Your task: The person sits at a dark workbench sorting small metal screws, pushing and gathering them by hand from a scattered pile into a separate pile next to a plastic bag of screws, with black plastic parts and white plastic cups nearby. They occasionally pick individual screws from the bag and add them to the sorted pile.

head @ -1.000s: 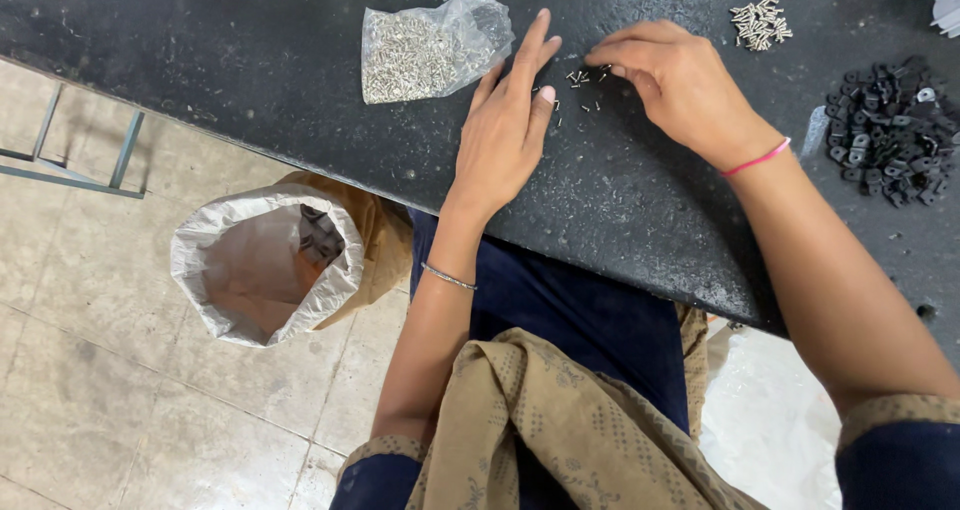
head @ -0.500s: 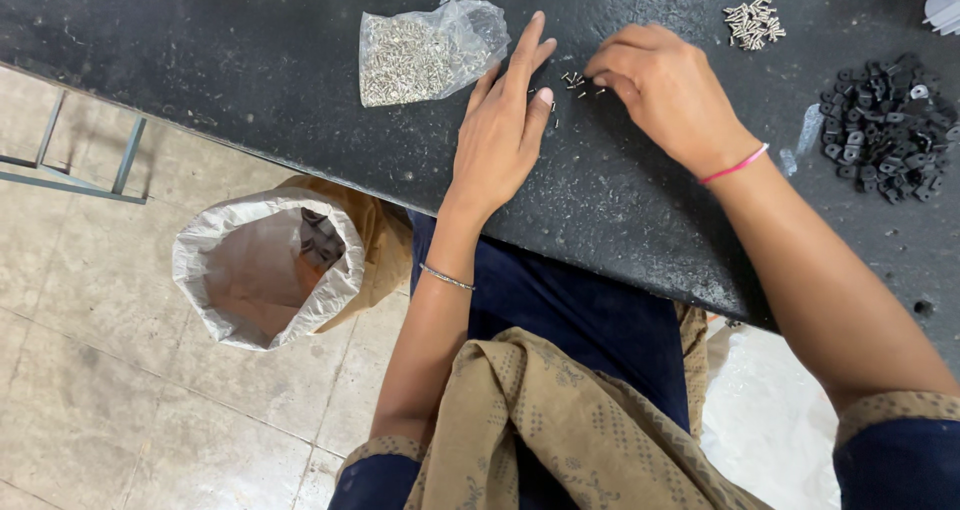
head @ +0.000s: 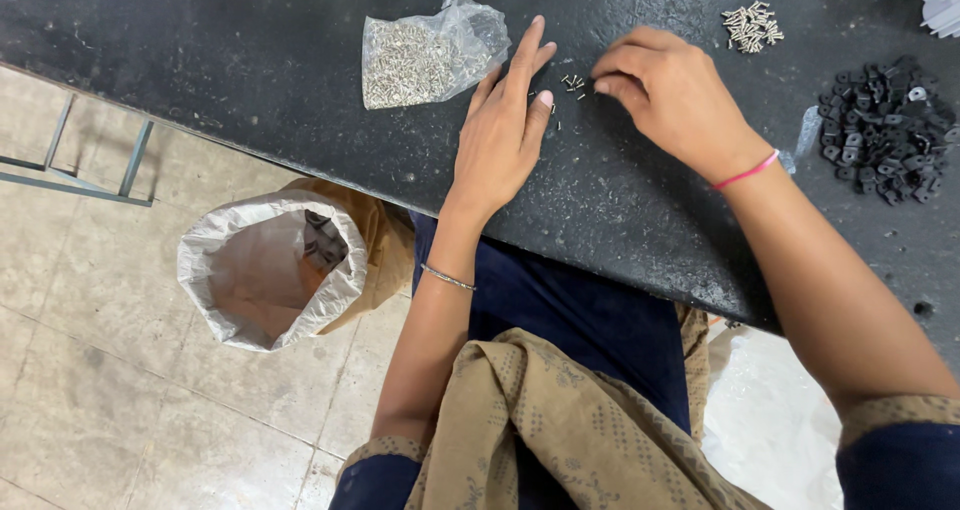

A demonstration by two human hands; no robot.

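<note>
Flat and empty, left hand (head: 503,140) lies right of the screw bag (head: 425,58); right hand (head: 668,95), farther right, pinches at a few loose screws (head: 573,84) between the hands. Beyond: small sorted screw pile (head: 750,26), black parts (head: 885,128). Judging so, most screws remain bagged.

- Two bare hands on the dark table (head: 250,60): one left hand (head: 503,140), one right hand (head: 672,98).
- One clear plastic bag of small silver screws (head: 425,55), screws inside far too many to count.
- One loose cluster of screws (head: 573,84) between the hands, roughly half a dozen, too small to count exactly.
- One small heap of screws (head: 752,25) farther back, perhaps two dozen.
- One pile of black plastic parts (head: 885,130), several dozen.
- One open white sack (head: 268,268) on the floor.
- One thin bangle (head: 447,277), one pink wristband (head: 747,172).
</note>
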